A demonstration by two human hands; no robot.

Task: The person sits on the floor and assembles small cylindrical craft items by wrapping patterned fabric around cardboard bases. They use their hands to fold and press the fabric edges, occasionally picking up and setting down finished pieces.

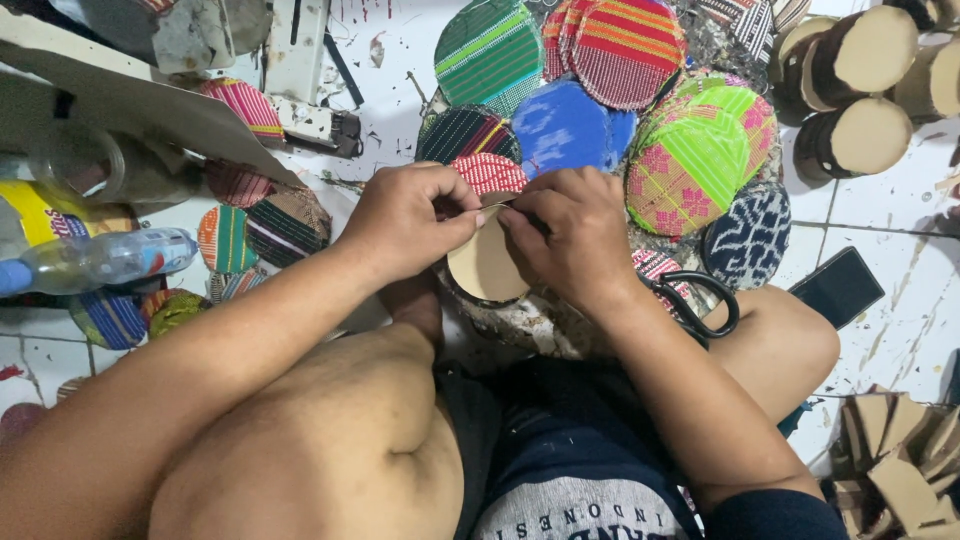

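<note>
Head-worn view, steeply down, close over lap

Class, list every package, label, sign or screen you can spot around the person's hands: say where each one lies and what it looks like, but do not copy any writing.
Plastic bottle: lying on its side at far left, clear with a blue cap and a pale label band.
Yellow packet: behind the bottle, yellow with red and blue print.
Dark phone: on the white floor at right, flat black rectangle, screen off.

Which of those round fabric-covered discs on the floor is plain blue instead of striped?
The blue disc, just beyond the right hand. It is blue with faint pale marks; its neighbours carry green, red-orange or lime-and-pink woven patterns.
</note>
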